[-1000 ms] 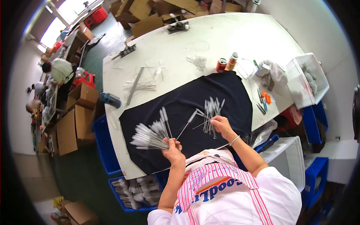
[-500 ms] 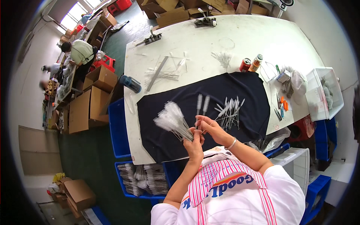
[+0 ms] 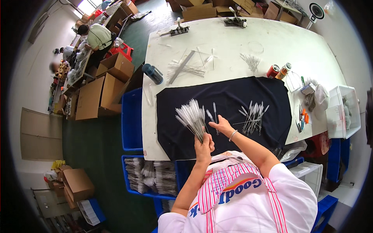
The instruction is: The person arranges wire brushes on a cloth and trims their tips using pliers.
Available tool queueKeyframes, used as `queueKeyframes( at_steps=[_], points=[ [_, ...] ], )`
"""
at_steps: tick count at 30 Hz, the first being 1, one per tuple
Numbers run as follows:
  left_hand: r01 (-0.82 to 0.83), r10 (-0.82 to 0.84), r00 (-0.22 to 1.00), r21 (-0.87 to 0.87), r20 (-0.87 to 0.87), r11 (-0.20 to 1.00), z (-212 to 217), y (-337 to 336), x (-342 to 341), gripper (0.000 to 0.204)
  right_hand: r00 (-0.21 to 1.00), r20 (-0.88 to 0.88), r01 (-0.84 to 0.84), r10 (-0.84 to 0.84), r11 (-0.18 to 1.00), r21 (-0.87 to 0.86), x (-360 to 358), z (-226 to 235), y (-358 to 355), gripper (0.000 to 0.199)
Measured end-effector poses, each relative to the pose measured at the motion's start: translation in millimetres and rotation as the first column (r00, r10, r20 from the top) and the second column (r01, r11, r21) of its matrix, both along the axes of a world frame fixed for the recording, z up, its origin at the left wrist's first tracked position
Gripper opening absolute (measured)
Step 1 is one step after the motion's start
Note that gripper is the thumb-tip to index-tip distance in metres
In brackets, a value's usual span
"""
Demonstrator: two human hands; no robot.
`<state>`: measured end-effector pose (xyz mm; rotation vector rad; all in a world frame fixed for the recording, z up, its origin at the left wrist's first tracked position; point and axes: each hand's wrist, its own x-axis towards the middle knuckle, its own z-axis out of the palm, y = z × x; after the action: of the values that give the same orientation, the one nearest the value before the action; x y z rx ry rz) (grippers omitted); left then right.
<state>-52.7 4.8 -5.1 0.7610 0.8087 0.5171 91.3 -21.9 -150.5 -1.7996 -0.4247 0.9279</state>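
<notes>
L hand (image 3: 204, 146) clenched round a fan of white brushes (image 3: 190, 116), over black cloth (image 3: 225, 97). R hand (image 3: 221, 126) loose, fingers reaching one brush (image 3: 215, 110) at 12 o'clock; loose brushes (image 3: 253, 114) at 3.

A white table (image 3: 272, 42) carries a black cloth (image 3: 229, 97). The brushes (image 3: 191, 116) fanned in the left hand (image 3: 204, 146) are white-bristled on silvery wire, as are the loose brushes (image 3: 253, 114) on the cloth and the small heap (image 3: 251, 60) farther back. A dark blue bottle (image 3: 152, 73) stands at the table's edge, near two cans (image 3: 278, 71), one red, one orange and white. The apron (image 3: 229, 182) is striped pink and white over a white shirt (image 3: 295, 202). Crates (image 3: 131, 120) beside the table are bright blue, the floor (image 3: 101, 155) dark green, the cartons (image 3: 105, 85) plain brown. A bin (image 3: 344, 112) at the right is clear white, and the wrist of the right hand (image 3: 221, 125) wears a silver bangle (image 3: 232, 135).
</notes>
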Motion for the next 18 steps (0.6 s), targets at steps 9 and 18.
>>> queueKeyframes(
  at_steps=[9,18],
  points=[
    [0.193,-0.197,0.978,0.065,0.064,0.979,3,19,2,0.019,0.94,-0.274,-0.063,0.204,0.892,0.448,-26,150,1,0.018],
    [0.121,-0.134,0.988,0.148,0.081,0.981,6,16,17,0.02,0.975,-0.222,0.146,-0.028,0.831,0.537,-26,153,-6,0.019]
  ],
)
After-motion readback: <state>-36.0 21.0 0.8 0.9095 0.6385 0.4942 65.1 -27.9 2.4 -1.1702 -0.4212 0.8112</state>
